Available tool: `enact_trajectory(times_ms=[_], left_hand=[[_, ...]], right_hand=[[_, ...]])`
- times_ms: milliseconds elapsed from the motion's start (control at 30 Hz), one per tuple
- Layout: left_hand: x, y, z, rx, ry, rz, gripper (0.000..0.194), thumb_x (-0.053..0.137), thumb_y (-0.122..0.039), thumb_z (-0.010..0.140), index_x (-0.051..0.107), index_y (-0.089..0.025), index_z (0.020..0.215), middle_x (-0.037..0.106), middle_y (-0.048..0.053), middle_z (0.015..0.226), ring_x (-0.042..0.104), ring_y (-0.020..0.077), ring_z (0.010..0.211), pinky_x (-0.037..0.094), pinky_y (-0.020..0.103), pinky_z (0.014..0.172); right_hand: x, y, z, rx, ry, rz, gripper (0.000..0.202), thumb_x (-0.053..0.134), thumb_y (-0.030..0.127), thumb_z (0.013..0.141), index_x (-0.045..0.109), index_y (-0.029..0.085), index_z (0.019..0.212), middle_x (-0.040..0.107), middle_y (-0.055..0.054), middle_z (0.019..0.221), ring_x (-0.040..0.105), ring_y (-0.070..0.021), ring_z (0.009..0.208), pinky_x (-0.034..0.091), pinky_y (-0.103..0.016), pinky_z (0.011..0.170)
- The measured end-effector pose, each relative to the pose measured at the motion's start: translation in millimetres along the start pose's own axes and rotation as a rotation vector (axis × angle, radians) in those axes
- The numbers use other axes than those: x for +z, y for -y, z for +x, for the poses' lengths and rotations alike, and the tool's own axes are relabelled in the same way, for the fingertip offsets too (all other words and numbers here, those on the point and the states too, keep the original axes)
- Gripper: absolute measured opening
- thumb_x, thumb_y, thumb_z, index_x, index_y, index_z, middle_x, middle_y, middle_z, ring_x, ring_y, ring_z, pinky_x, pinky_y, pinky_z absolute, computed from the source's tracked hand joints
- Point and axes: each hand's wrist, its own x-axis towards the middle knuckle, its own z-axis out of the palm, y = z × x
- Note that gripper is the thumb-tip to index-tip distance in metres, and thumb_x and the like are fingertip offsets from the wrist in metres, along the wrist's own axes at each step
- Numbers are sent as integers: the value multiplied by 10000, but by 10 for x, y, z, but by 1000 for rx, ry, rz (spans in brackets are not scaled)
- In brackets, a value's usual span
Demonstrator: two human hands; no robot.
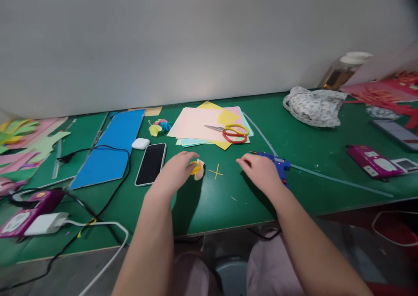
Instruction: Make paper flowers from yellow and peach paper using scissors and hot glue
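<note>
Curled at the fingers, my left hand (177, 169) is closed on a small yellow paper piece (196, 168), with a pale peach paper piece (199, 174) beside it. My right hand (259, 167) is closed just left of a blue glue gun (281, 168), and whether it holds anything is hidden. Between my hands a small cross of thin yellow strips (215, 171) lies on the green table (225, 204). Red-and-yellow scissors (233, 134) rest on a stack of coloured paper (192, 121) behind.
A phone (151, 164), white earbud case (140, 144) and blue board (114, 148) lie left, with black cables and a purple power strip (35, 211). Small paper flowers (159, 127) sit behind. Right are a patterned cloth (315, 107), bottle (346, 70) and purple device (374, 161).
</note>
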Motion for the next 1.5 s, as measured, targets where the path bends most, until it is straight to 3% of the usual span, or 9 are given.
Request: enact_trajectory(times_ms=[100, 167, 267, 367, 467, 833, 1200, 1400, 1500], left_hand=[[-23, -60, -5, 29, 2, -7, 266, 412, -242, 824, 644, -221, 952, 615, 56, 1023, 588, 209, 920, 446, 302, 808], [-5, -91, 8, 37, 36, -2, 255, 437, -228, 802, 661, -217, 924, 612, 60, 985, 581, 210, 916, 444, 299, 801], [37, -105, 35, 18, 50, 13, 269, 455, -222, 786, 653, -211, 967, 606, 66, 949, 580, 219, 903, 447, 306, 779], [51, -118, 47, 16, 17, 4, 294, 423, -246, 821, 626, -203, 1030, 604, 66, 985, 582, 211, 911, 447, 303, 789], [37, -149, 43, 16, -29, -39, 294, 413, -263, 843, 614, -202, 1048, 611, 60, 1024, 583, 198, 932, 450, 292, 798], [65, -188, 57, 91, -116, -103, 268, 413, -216, 847, 626, -186, 1007, 641, 59, 973, 596, 180, 889, 462, 280, 746], [97, -137, 83, 98, -170, -108, 259, 410, -218, 854, 629, -191, 989, 650, 53, 982, 597, 192, 918, 457, 301, 789], [179, -231, 78, 184, -101, -120, 250, 438, -218, 847, 625, -199, 1013, 653, 54, 984, 601, 189, 904, 463, 294, 786], [238, -321, 75, 269, -27, -145, 261, 482, -218, 832, 606, -229, 1061, 658, 19, 1050, 596, 171, 964, 454, 264, 829]], right_hand=[[-75, -131, 20, 76, -33, -3, 338, 420, 403, 890, 633, 199, 724, 646, -25, 630, 584, -183, 590, 313, -263, 511], [-48, -141, 31, 61, -28, 22, 294, 437, 394, 886, 640, 208, 782, 663, -13, 691, 595, -169, 625, 335, -256, 530], [91, -20, 39, -10, 1, 66, 250, 484, 386, 874, 627, 227, 1004, 674, -2, 849, 618, -149, 729, 393, -238, 601], [275, 174, 37, -61, 31, 67, 398, 532, 423, 844, 564, 207, 1177, 651, -32, 940, 623, -174, 804, 421, -247, 613], [420, 322, 27, -103, 43, 43, 509, 575, 471, 802, 536, 194, 1227, 614, -63, 1008, 612, -207, 859, 439, -267, 613], [536, 382, 18, -123, 27, 35, 303, 590, 387, 813, 641, 249, 1079, 582, -48, 985, 590, -180, 820, 428, -252, 575], [552, 347, 32, -50, -44, 317, 122, 564, 259, 822, 681, 230, 841, 624, -22, 901, 597, -158, 790, 411, -246, 625], [523, 318, 77, 0, -44, 551, 97, 594, 259, 765, 666, 202, 734, 640, -22, 756, 566, -160, 691, 416, -276, 654], [505, 300, 96, 35, -8, 723, 127, 578, 285, 751, 646, 184, 717, 631, -2, 675, 556, -135, 605, 434, -257, 594]])
